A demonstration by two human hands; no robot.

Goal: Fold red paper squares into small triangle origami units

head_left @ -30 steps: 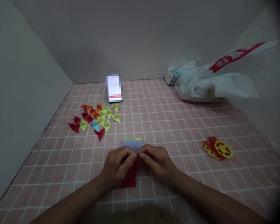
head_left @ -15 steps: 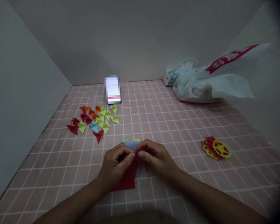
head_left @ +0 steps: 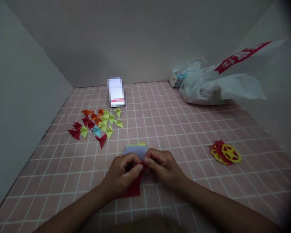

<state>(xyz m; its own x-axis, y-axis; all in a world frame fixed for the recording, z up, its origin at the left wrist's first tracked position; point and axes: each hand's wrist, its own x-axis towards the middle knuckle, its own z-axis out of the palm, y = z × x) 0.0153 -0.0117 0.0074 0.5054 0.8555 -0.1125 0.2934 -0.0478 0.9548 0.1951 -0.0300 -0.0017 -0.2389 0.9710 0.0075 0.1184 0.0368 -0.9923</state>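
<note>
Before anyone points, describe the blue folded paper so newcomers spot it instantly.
On the pink cloth, front-left of the lit screen, lies a folded-paper cluster. Near its front, among red and yellowish neighbours, sits the only blue piece.

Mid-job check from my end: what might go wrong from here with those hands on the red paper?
The left hand and right hand pinch a small bit of red paper that their fingers mostly hide, so a crooked crease or tear might go unseen. The paper stack lies loose under the hands, edges uneven, and could get pushed askew. The nearest red folded shape might be knocked if the left hand swings forward.
</note>
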